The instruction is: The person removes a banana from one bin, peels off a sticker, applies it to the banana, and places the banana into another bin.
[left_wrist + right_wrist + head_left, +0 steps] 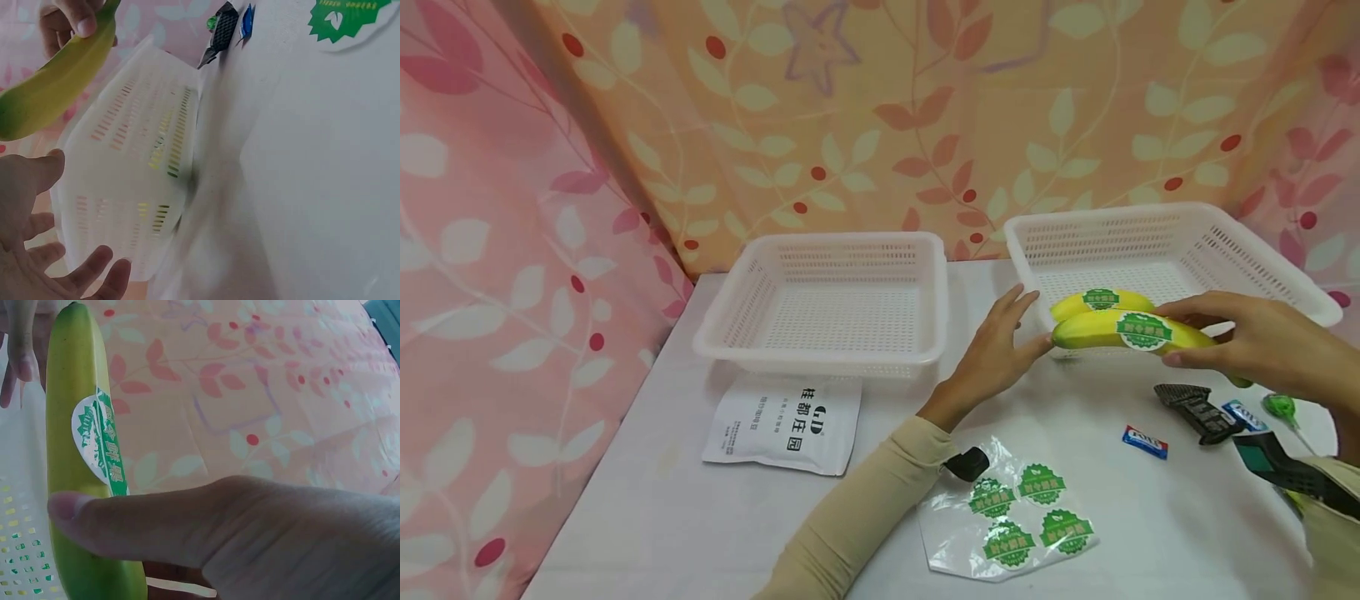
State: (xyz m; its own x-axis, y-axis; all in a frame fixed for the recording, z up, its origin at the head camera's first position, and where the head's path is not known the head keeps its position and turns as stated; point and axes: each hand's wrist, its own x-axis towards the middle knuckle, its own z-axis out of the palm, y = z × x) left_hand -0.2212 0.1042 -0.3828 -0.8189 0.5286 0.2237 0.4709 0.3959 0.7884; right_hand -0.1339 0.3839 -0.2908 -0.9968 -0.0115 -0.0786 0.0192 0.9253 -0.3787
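Up front, labels: the yellow banana with a round green-and-white sticker (pixel 1131 332) carries Chinese characters on that sticker, too small to read. A second yellow banana with the same kind of sticker (pixel 1101 302) lies just behind it, inside the right white perforated plastic basket (pixel 1270 250). A clear plastic sheet bearing four more green round stickers (pixel 1011 521) lies on the near part of the white tabletop (pixel 685 508). A white flat pouch with black Chinese print and the letters "GD" (pixel 782 423) sits just in front of the left white perforated plastic basket (pixel 820 304).

Front banana: long axis runs left to right, roughly level, held above the tabletop at the near rim of the right basket. Its rounded yellow end points toward the left hand (pixel 996 354); its greener end is on the right, past the right hand (pixel 1240 337).

Right hand pinches the banana, thumb on the near side, fingers curled over the top; the right wrist view shows the thumb pressed across the peel just below the sticker. Left hand has its fingers straight and slightly spread, fingertips at the banana's left end, possibly touching, though the head view does not settle it.

Room: open tabletop between the two baskets and in front of the pouch. On the right near edge, a black ribbed object (pixel 1195 408), a small blue-and-white wrapped sweet (pixel 1145 442) and a green lollipop (pixel 1279 407) crowd the space.
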